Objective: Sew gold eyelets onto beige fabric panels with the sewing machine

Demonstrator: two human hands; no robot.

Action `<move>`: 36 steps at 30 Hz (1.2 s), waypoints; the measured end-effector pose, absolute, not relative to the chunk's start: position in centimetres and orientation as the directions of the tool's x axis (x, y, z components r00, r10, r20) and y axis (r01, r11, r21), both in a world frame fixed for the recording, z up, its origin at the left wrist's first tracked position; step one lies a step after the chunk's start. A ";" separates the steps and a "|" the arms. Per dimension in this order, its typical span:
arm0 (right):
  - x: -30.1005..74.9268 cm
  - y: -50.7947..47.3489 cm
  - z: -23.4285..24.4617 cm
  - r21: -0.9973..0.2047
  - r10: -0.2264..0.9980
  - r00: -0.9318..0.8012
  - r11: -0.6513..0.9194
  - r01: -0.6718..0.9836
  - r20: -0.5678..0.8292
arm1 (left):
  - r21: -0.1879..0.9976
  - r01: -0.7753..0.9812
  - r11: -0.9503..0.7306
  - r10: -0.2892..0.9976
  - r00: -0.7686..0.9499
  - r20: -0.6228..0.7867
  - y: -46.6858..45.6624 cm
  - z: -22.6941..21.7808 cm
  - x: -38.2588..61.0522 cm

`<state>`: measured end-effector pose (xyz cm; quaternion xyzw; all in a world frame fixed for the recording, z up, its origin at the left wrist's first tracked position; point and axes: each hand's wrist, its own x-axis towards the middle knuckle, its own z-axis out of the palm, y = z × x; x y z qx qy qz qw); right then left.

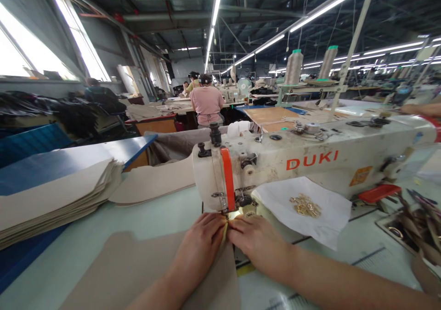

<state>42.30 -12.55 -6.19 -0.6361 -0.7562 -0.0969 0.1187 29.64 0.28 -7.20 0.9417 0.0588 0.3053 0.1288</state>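
Note:
A beige fabric panel (138, 259) lies on the pale green sewing table, with its upper right edge under the needle of a white sewing machine (268, 158). My left hand (201, 239) rests on the panel, its closed fingers pressing the edge just left of the needle. From the other side, my right hand (260, 241) has its fingers bent and closed on the same edge, close to the left fingertips. A narrow yellowish strip (224, 231) shows between the hands. The fingertips hide the exact spot under the needle.
On a white sheet (275, 195) beside the machine arm lies a pile of small gold metal rings (306, 205). Stacked beige panels (58, 190) stand at left. Straps and scissors lie in a tray (389, 227) at right. Thread cones (294, 68) rise behind; a person in pink (206, 101) sits ahead.

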 end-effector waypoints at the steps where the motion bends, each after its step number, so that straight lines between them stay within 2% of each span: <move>1: 42.3 -12.6 -6.2 -0.004 0.937 -0.158 0.167 0.986 0.311 | 0.279 0.028 -0.960 0.186 0.808 0.560 0.2 -7.2 29.6; 5: 42.3 -12.9 -6.4 0.015 0.917 -0.179 0.186 0.982 0.357 | 0.254 0.021 -0.967 0.161 0.822 0.546 -0.1 -6.9 29.0; 10: 42.2 -13.8 -6.6 0.041 0.875 -0.332 0.341 0.939 0.352 | 0.185 0.098 -0.978 0.178 0.856 0.485 -0.4 -6.9 28.1; 17: 42.4 -14.0 -6.6 0.040 0.890 -0.343 0.347 0.937 0.302 | 0.101 0.131 -0.986 0.161 0.899 0.407 -0.4 -7.3 27.9; 36: 42.8 -13.5 -6.3 -0.031 0.902 -0.320 0.343 0.939 0.290 | 0.181 0.150 -0.972 0.215 0.881 0.421 -0.1 -6.8 28.5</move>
